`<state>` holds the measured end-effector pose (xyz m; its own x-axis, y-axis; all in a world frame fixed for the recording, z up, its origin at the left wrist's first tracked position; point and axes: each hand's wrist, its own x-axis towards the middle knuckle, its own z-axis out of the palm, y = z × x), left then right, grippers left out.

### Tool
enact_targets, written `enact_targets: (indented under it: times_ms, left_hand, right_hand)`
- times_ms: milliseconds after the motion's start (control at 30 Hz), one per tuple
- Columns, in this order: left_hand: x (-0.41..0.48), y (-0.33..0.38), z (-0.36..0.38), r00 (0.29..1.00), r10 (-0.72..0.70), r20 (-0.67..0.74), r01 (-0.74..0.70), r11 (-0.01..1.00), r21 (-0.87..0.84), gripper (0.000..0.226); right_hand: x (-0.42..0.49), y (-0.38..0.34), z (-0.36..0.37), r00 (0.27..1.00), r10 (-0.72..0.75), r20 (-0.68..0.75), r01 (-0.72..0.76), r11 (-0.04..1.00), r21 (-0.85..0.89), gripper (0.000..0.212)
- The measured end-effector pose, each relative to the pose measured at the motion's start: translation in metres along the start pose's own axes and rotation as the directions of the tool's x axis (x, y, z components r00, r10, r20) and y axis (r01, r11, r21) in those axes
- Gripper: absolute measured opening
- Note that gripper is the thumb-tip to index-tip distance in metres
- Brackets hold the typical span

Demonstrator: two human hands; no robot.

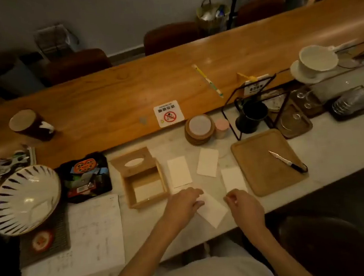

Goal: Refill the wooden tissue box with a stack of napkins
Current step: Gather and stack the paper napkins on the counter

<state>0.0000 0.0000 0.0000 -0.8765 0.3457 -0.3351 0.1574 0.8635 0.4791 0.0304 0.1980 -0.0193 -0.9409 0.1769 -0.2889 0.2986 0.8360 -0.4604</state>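
The wooden tissue box (pixel 146 187) stands open on the pale counter, its lid (pixel 134 162) with an oval slot tipped back behind it. A white napkin lies flat inside the box. Three more white napkins lie loose on the counter: one (pixel 179 171) just right of the box, one (pixel 208 162) farther back, one (pixel 233 179) beside the wooden tray. A fourth napkin (pixel 213 212) lies at the counter's front edge. My left hand (pixel 182 203) presses on its left end, fingers curled. My right hand (pixel 243 207) hovers at its right side, fingertips pinched together.
A wooden tray (pixel 259 174) with a knife (pixel 288 161) lies to the right. Left of the box sit a black snack tray (pixel 86 177), a striped bowl (pixel 24 200) and printed papers (pixel 88 239). Stacked coasters (pixel 199 130) and a black wire rack (pixel 251 105) stand behind.
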Motion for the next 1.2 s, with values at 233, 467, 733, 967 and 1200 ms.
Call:
enact_targets:
  times_ms: [233, 467, 733, 967, 1200]
  left_hand:
    - [0.037, -0.003, 0.041, 0.997, -0.005, 0.077, -0.003, 0.996, 0.093, 0.042]
    - [0.058, -0.015, 0.051, 0.992, 0.113, 0.048, -0.12, 0.981, 0.156, 0.033]
    - [0.056, -0.015, 0.049, 0.99, 0.117, 0.075, -0.126, 0.984, 0.127, 0.028]
    - [0.055, -0.019, 0.042, 0.989, 0.07, 0.131, -0.043, 0.979, -0.198, 0.017]
    - [0.042, -0.011, 0.029, 0.996, 0.004, 0.088, 0.044, 0.843, -0.536, 0.011]
  right_hand:
    - [-0.013, 0.023, 0.035, 0.994, 0.108, 0.026, -0.11, 0.984, 0.138, 0.015]
    - [-0.01, 0.015, 0.047, 0.976, 0.21, -0.049, -0.203, 0.971, 0.123, 0.014]
    - [-0.021, -0.002, 0.055, 0.96, 0.28, 0.01, -0.28, 0.958, 0.067, 0.021]
    - [-0.017, 0.0, 0.052, 0.97, 0.242, -0.012, -0.24, 0.968, 0.076, 0.011]
    - [-0.001, 0.018, 0.011, 0.983, 0.074, 0.17, -0.171, 0.711, 0.682, 0.044]
